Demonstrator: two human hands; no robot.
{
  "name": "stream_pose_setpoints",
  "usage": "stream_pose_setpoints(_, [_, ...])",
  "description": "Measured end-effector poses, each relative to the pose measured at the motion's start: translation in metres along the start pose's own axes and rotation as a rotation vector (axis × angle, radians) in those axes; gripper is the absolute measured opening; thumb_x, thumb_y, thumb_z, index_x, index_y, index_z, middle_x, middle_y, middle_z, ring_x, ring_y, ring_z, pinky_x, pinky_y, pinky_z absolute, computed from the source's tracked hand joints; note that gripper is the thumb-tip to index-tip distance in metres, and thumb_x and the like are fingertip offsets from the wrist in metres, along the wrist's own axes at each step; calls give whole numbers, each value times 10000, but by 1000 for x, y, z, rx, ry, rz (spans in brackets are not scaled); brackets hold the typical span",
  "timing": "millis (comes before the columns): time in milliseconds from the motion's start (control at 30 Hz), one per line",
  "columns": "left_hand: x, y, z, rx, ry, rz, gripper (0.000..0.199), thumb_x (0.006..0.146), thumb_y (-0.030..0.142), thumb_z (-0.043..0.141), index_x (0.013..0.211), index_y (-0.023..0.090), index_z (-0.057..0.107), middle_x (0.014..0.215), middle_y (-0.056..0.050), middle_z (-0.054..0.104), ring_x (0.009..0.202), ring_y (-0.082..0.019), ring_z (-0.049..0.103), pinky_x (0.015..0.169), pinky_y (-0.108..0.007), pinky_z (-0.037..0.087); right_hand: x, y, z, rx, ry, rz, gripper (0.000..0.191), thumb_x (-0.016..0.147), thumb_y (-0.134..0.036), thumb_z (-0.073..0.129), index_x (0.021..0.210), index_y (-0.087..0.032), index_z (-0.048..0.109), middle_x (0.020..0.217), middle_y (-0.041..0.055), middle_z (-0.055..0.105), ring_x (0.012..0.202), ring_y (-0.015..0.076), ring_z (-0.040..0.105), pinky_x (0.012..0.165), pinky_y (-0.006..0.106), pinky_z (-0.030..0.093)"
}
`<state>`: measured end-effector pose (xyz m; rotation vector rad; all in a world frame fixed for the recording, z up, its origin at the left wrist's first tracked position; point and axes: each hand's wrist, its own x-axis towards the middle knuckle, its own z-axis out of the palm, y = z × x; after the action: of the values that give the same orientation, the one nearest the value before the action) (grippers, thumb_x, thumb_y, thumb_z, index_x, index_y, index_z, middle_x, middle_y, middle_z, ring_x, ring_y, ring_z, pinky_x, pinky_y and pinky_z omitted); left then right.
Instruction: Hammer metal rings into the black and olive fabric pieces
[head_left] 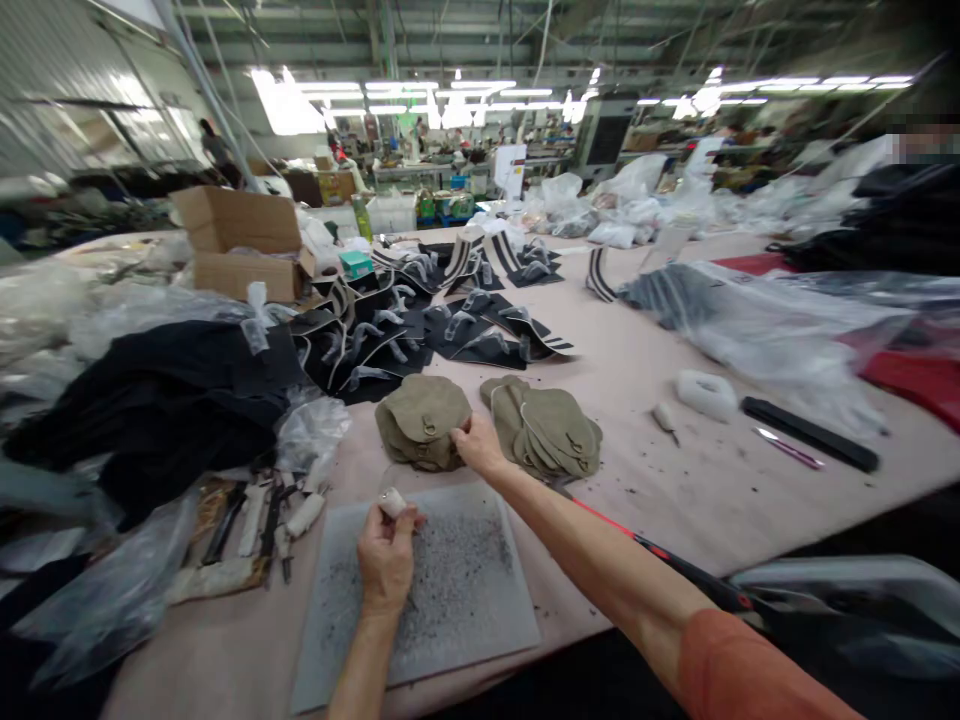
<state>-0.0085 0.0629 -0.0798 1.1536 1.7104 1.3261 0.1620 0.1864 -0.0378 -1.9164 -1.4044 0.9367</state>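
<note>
My left hand [386, 560] is closed round a tool with a white-wrapped handle [391, 501], its kind mostly hidden by the fingers. It hovers over a grey cutting board [499, 630] strewn with dark specks. My right hand [478, 442] reaches forward, thumb and fingers pinching the right edge of a stack of olive fabric flaps [420, 410]. A small metal ring shows on the top flap. Just to the right lies a second, fanned-out pile of similar olive flaps [551, 430].
Black panels with striped straps [465, 325] lie behind the stacks. At left are dark cloth [172, 390], a tool tray [217, 580] and a cardboard box [244, 240]. A white-handled awl [664, 420], purple seam ripper [791, 450] and black bar [810, 433] lie right.
</note>
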Motion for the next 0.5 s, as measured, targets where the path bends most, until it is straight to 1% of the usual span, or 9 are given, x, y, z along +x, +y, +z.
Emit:
stream_pose_setpoints(33, [1, -1, 0, 13, 5, -5, 363, 754, 544, 689, 807, 188, 637, 676, -54, 742, 644, -239, 721, 642, -316, 571, -5, 9, -6, -36, 12, -13, 45, 816, -212, 625, 816, -181, 592, 871, 67, 685, 884, 181, 635, 822, 269, 468])
stream_pose_setpoints(100, [4, -3, 1, 37, 11, -13, 378, 740, 551, 697, 823, 185, 649, 695, -53, 750, 665, -241, 725, 656, -317, 573, -13, 27, -27, -144, 40, -69, 68, 844, -234, 612, 892, -187, 618, 986, 81, 689, 950, 187, 628, 873, 274, 442])
stream_pose_setpoints(167, [7, -4, 2, 66, 13, -20, 403, 725, 565, 704, 849, 183, 665, 705, -50, 755, 686, -248, 730, 665, -324, 575, -18, 45, -55, -296, 91, -121, 132, 880, -260, 578, 980, -189, 628, 1088, 101, 673, 1001, 198, 621, 900, 283, 426])
stream_pose_setpoints(200, [8, -4, 2, 77, 13, -21, 411, 722, 570, 703, 857, 183, 669, 706, -47, 755, 691, -251, 732, 669, -328, 578, -19, 56, -72, -366, 122, -111, 159, 893, -270, 562, 1011, -188, 628, 1124, 111, 664, 1026, 204, 617, 911, 288, 421])
stream_pose_setpoints(267, [9, -5, 3, 93, 13, -19, 416, 726, 575, 698, 871, 186, 673, 703, -41, 754, 695, -253, 734, 679, -335, 583, -19, 80, -104, -434, 180, 5, 184, 896, -278, 553, 1032, -183, 632, 1148, 125, 660, 1062, 216, 618, 922, 294, 420])
stream_pose_setpoints(367, [13, -7, 0, 120, 24, -7, 428, 727, 585, 700, 883, 187, 676, 703, -37, 754, 696, -254, 735, 690, -341, 586, -12, 112, -142, -398, 211, 220, 196, 887, -294, 550, 998, -163, 645, 1065, 136, 693, 1045, 234, 645, 872, 300, 447])
stream_pose_setpoints(433, [14, -7, -4, 160, 31, 3, 440, 720, 600, 703, 874, 188, 682, 704, -37, 755, 711, -262, 738, 679, -339, 582, -6, 125, -157, -345, 204, 288, 198, 870, -320, 569, 934, -154, 656, 975, 135, 712, 1000, 247, 668, 809, 300, 464])
stream_pose_setpoints(500, [10, -1, -5, 213, 39, 44, 456, 723, 633, 691, 825, 189, 687, 665, -30, 738, 686, -267, 728, 631, -334, 570, -2, 128, -165, -273, 206, 328, 182, 833, -332, 615, 850, -157, 660, 918, 138, 721, 973, 251, 681, 756, 290, 469])
